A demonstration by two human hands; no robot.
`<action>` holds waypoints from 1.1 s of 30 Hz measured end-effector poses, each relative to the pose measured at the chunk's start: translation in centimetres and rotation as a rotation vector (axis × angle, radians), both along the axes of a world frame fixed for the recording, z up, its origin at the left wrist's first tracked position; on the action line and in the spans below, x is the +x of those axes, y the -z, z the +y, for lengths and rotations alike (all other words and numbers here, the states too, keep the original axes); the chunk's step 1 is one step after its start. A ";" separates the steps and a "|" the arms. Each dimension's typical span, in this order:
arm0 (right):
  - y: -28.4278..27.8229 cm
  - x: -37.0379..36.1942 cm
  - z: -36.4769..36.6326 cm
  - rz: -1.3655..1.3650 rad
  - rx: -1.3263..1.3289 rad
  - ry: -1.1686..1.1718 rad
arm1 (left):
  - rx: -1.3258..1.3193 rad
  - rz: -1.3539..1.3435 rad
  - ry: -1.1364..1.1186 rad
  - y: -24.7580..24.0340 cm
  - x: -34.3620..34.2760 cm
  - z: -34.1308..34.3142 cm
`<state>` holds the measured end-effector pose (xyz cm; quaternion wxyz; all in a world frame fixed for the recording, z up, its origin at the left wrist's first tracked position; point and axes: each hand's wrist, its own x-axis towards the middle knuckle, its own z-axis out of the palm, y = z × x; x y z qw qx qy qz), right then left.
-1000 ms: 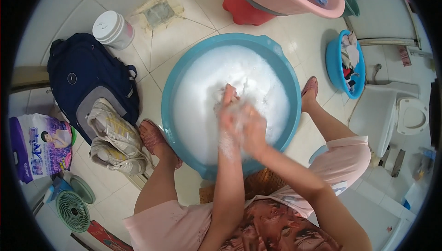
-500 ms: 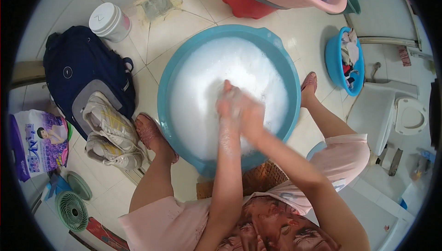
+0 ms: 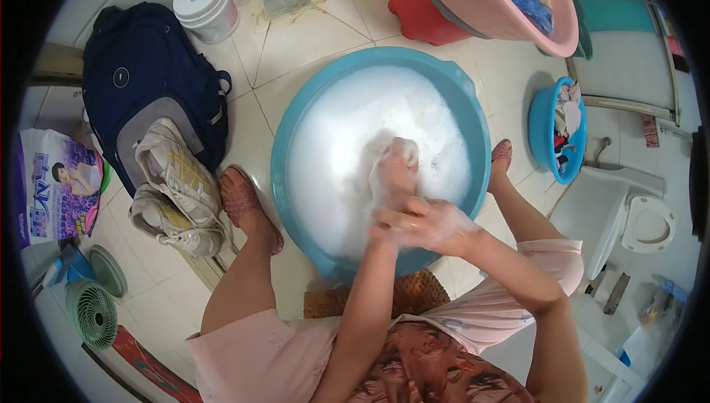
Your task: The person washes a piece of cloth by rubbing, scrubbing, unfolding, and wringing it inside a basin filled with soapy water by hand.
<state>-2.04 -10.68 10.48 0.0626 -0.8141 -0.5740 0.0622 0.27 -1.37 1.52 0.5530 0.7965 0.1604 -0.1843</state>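
A large round blue-green basin [image 3: 285, 126] in front of me is full of thick white suds [image 3: 333, 174]. My left hand [image 3: 399, 170] is over the middle of the foam, coated in lather, its fingers curled. A whitish patch beside it may be foam or wet cloth; I cannot tell which. Across my left wrist lies my right hand [image 3: 425, 224], its fingers bent round the wrist and wet with suds. Anything beneath the foam is hidden.
Left of the basin are a navy backpack [image 3: 151, 70], off-white sneakers [image 3: 181, 174] and a lidded white tub [image 3: 203, 7]. A pink basin [image 3: 495, 4] with laundry rests on a red stool [image 3: 429, 15]. A blue basin of clothes [image 3: 543, 129] and a toilet [image 3: 610, 203] are right.
My right hand has slid down from my left hand to the left wrist. The view has shifted, and the basin now appears slightly farther right.
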 end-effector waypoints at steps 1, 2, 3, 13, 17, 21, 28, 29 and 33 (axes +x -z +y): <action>0.0 0.4 0.5 0.099 -0.025 -0.007 | 0.003 -0.091 0.014 -0.5 -0.3 -0.5; -0.1 0.8 0.7 0.199 -0.051 -0.013 | 0.003 -0.092 0.011 -0.6 -0.5 -0.7; -0.1 1.1 0.6 0.198 -0.054 -0.013 | 0.038 -0.160 0.085 -0.7 -0.5 -1.1; 1.8 9.8 -3.6 0.593 -0.225 0.420 | 0.017 -0.467 0.203 -0.2 -0.4 -1.1; 4.9 12.2 -4.3 0.944 0.060 0.891 | -0.456 0.058 -0.517 1.9 0.9 3.1; 14.6 10.6 -2.0 0.821 0.194 1.205 | -0.524 0.007 -0.805 5.1 0.0 3.3; 16.7 6.7 0.4 0.471 -0.103 0.792 | -0.544 0.185 -1.049 5.3 -1.1 4.1; 15.7 7.9 0.5 0.687 0.084 1.153 | -0.565 0.147 -1.075 5.7 -1.4 4.1; 16.8 8.1 -2.5 0.627 0.308 1.375 | -0.701 0.242 -1.160 5.7 -0.4 0.3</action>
